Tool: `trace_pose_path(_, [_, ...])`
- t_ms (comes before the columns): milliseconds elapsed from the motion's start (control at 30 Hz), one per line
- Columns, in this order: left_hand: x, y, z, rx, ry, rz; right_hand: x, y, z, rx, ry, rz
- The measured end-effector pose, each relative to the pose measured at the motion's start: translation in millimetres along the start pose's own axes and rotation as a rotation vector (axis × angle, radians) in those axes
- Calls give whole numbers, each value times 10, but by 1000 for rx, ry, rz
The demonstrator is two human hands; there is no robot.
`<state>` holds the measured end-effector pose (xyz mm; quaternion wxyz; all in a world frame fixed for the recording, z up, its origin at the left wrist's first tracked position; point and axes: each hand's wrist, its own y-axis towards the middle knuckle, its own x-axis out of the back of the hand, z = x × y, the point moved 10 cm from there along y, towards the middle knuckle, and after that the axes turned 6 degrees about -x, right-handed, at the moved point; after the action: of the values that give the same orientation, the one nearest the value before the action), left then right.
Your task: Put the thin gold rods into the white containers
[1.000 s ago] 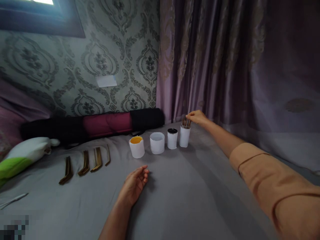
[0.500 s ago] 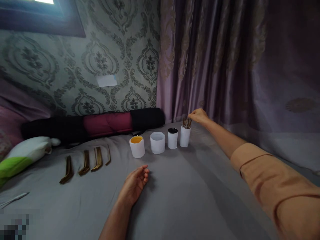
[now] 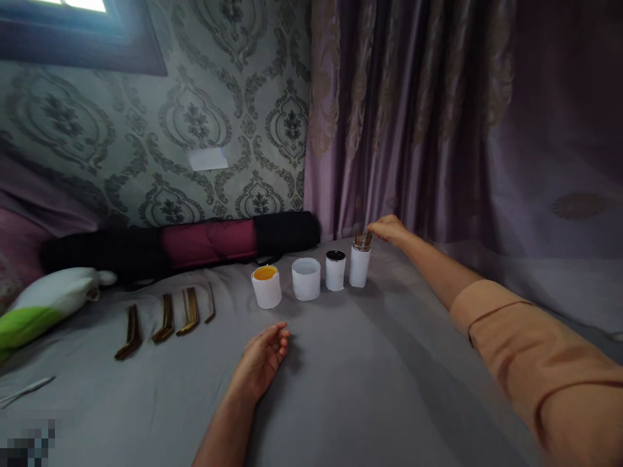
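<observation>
My right hand (image 3: pixel 388 228) is at the top of a tall white-wrapped container (image 3: pixel 359 268). Its fingertips pinch together beside several thin brown sticks (image 3: pixel 362 239) that poke up out of the container; what they grip is too small to make out. Left of it stand a narrower white container with a dark top (image 3: pixel 335 272), a wide white cup (image 3: pixel 306 283) and a white cup with a yellow-orange inside (image 3: pixel 266 290). My left hand (image 3: pixel 265 355) rests on the grey sheet in front of the cups, palm turned sideways, fingers loosely curled and holding nothing.
Bundles of bent brown sticks (image 3: pixel 130 334) and a single stick (image 3: pixel 211 303) lie to the left on the sheet. Behind is a black and maroon roll (image 3: pixel 209 241). A white-green plush (image 3: pixel 53 298) and a thin pale tool (image 3: pixel 26 390) are at far left; a curtain (image 3: pixel 413 130) hangs behind.
My right hand has dropped very slightly at the tall container's mouth. The left hand stays in place, and the cups and stick bundles have not been moved.
</observation>
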<state>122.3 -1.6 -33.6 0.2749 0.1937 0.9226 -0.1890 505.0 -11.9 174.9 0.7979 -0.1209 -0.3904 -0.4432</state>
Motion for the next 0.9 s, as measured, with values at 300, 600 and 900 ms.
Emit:
trace_pose_path(300, [7, 5, 10, 8, 1, -6, 9, -64, -1, -15, 60, 23])
trace_pose_path(600, [14, 14, 12, 8, 7, -12, 30, -92, -26, -34, 98, 30])
trace_pose_path(900, [25, 16, 21, 4, -1, -4, -87, -341, -92, 27, 145, 123])
